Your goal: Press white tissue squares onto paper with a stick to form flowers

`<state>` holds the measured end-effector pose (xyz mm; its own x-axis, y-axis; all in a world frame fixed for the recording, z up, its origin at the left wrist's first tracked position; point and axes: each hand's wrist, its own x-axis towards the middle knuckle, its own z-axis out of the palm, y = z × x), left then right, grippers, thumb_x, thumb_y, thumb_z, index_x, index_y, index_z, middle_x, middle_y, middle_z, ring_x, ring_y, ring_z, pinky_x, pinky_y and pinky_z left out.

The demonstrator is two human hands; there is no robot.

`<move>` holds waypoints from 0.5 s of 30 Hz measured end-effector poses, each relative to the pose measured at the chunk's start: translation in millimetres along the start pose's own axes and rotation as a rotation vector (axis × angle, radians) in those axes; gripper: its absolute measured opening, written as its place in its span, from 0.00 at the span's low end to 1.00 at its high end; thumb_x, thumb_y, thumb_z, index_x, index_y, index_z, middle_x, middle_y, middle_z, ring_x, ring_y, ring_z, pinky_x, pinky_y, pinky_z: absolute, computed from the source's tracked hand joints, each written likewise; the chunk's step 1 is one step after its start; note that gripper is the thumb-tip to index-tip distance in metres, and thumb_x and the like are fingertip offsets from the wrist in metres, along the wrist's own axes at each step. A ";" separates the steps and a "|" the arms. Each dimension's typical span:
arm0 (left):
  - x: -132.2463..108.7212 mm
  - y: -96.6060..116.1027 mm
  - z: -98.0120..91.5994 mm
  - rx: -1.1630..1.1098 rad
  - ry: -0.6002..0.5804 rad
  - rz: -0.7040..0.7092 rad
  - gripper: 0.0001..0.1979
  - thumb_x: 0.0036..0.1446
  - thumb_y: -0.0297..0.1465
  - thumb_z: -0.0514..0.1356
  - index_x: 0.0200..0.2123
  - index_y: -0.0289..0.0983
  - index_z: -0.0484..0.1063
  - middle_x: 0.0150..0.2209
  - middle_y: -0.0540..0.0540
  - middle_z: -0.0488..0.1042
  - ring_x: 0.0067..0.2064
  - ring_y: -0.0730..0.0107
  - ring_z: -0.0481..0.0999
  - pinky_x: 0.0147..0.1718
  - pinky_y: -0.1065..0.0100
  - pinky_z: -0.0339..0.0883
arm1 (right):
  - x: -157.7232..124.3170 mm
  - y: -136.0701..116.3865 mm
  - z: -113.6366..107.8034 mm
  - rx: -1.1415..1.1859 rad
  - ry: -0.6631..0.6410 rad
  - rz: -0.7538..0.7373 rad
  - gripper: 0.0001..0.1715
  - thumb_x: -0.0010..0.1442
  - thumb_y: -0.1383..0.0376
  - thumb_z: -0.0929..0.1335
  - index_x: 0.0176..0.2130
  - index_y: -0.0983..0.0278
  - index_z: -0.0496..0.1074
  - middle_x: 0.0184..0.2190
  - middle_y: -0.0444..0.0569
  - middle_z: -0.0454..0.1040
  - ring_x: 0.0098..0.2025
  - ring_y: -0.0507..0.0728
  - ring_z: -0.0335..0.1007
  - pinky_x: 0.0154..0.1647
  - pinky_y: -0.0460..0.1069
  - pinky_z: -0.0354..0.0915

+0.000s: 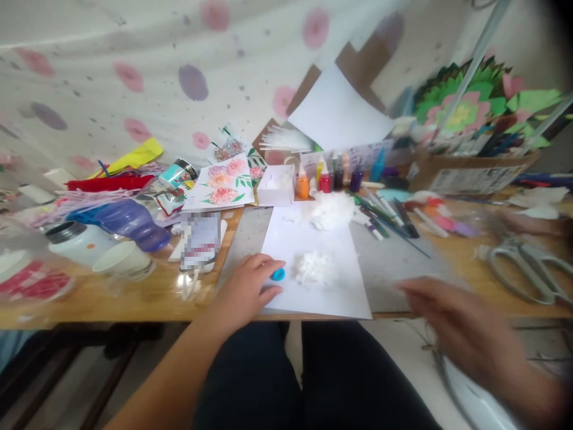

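Observation:
My left hand rests on the left edge of a white sheet of paper, fingers curled around a small blue cap. A small heap of white fluffy material lies on the sheet just right of that hand. A bigger white heap sits at the sheet's far end. My right hand hovers at the table's front edge to the right, smeared by motion, fingers stretched toward the left with nothing seen in them.
Small paint bottles and a white box stand behind the sheet. Markers and pens lie to the right, grey scissors further right. Jars, a paper cup, a purple bottle and flower drawings crowd the left.

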<state>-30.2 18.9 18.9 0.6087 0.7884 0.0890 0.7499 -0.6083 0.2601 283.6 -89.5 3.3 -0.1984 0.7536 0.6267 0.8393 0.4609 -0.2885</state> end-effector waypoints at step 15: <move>-35.2 -7.6 14.9 0.126 -0.048 0.026 0.34 0.60 0.49 0.54 0.66 0.45 0.51 0.67 0.45 0.53 0.67 0.45 0.49 0.61 0.37 0.39 | -1.7 -16.0 33.2 -0.224 -0.355 -0.195 0.21 0.62 0.62 0.65 0.54 0.63 0.68 0.34 0.52 0.74 0.32 0.57 0.72 0.33 0.52 0.71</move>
<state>-53.5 -5.6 -0.6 0.6374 0.7691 0.0473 0.7588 -0.6371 0.1353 253.7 -82.6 -17.1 -0.4920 0.7946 0.3557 0.8498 0.5270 -0.0020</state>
